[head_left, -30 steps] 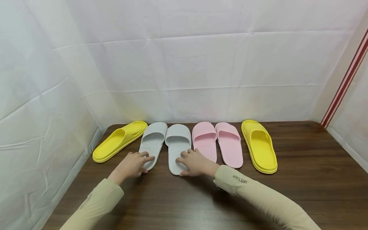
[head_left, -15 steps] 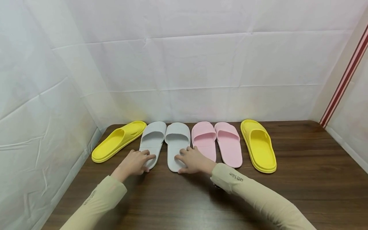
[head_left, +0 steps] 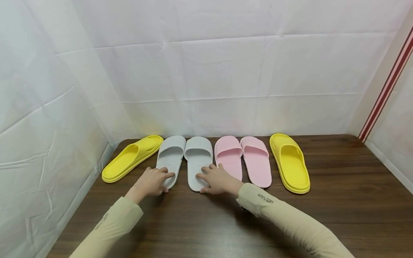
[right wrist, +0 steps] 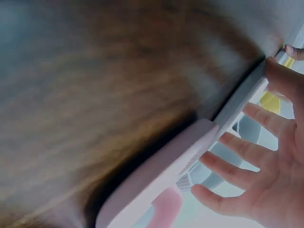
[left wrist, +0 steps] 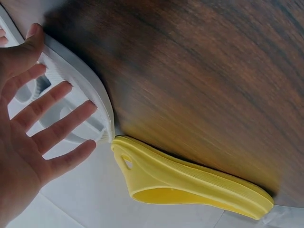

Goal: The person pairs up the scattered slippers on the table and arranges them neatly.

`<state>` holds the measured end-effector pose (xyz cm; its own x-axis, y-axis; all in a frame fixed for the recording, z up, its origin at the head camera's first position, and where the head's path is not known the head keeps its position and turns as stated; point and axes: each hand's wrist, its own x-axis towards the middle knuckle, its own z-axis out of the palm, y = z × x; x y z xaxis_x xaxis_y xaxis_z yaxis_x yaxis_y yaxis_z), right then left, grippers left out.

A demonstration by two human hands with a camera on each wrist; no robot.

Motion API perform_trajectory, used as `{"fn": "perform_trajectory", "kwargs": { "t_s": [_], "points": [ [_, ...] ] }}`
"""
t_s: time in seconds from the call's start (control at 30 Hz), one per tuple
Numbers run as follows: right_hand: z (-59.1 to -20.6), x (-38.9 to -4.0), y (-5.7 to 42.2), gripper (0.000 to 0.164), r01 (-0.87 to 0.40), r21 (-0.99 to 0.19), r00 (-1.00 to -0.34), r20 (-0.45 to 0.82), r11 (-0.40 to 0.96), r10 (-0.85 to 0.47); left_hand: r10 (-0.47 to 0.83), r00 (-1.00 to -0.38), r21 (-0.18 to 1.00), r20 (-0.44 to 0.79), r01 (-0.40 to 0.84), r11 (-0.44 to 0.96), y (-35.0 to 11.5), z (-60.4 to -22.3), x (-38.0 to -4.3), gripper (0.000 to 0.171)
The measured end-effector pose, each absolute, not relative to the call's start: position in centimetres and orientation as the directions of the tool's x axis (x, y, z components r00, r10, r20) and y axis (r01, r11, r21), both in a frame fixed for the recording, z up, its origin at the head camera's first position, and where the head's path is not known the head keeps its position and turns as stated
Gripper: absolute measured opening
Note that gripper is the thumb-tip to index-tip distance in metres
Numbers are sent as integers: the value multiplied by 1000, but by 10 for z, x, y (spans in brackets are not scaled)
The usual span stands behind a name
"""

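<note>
Two light grey slippers lie side by side at the middle of the row in the head view, toes toward the white wall. My left hand rests over the heel of the left grey slipper, thumb near its heel edge. In the left wrist view the fingers of my left hand are spread and nearly straight over the insole. Over the heel of the right grey slipper is my right hand, thumb tip at the heel end. Its fingers look extended in the right wrist view.
A pair of pink slippers lies just right of the grey pair, one partly behind my right hand. One yellow slipper angles outward at the left; another yellow slipper lies at the right. White sheeting rises behind the brown table.
The right grey slipper has slid slightly away toward the wall, its toe now about level with the left one's. My left hand has shifted a little right, my right hand slightly left.
</note>
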<state>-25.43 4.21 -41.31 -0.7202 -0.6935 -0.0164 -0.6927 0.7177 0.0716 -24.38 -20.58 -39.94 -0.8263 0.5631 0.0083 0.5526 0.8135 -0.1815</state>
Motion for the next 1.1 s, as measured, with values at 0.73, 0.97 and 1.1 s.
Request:
{"fn": "perform_trajectory", "kwargs": {
  "t_s": [0.73, 0.97, 1.1],
  "points": [
    [-410, -245, 64, 50, -676, -115, -723, -88, 728, -685, 528, -849, -51, -4, 527, 848, -216, -396, -245, 38],
    [-403, -242, 82, 46, -677, -185, -725, 6, 712, -688, 560, -822, -15, 105, 561, 827, -220, -392, -248, 32],
    [-401, -245, 94, 43, -664, -236, -739, 60, 710, -671, 561, -807, -20, 183, 568, 823, -223, -390, -251, 29]
  ]
}}
